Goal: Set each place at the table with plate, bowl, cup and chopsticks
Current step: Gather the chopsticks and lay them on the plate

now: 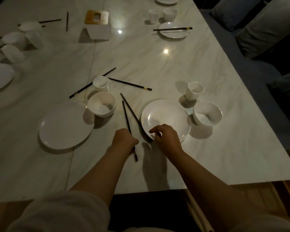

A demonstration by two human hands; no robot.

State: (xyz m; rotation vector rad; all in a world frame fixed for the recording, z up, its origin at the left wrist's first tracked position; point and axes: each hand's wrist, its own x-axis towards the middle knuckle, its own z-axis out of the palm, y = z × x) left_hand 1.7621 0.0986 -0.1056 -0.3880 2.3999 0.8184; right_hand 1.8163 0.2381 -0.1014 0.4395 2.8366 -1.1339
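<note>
Bare marble table (216, 156) lies between near edge and white plate (164, 118). Left hand (124, 139) grips one black chopstick (126, 118); right hand (166, 136), fingers curled, pinches second chopstick (131, 109) at plate's near-left rim.

Dim, grainy wide-angle view under overhead lamps.
Two small lamp glints shine on the glossy marble table (182, 67) at upper centre of the frame. Soft shadows fall toward the lower edge beneath the hands and beside the crockery. The right edge sinks into near-black, straight lines bow toward the corners, and detail smears at upper left.
</note>
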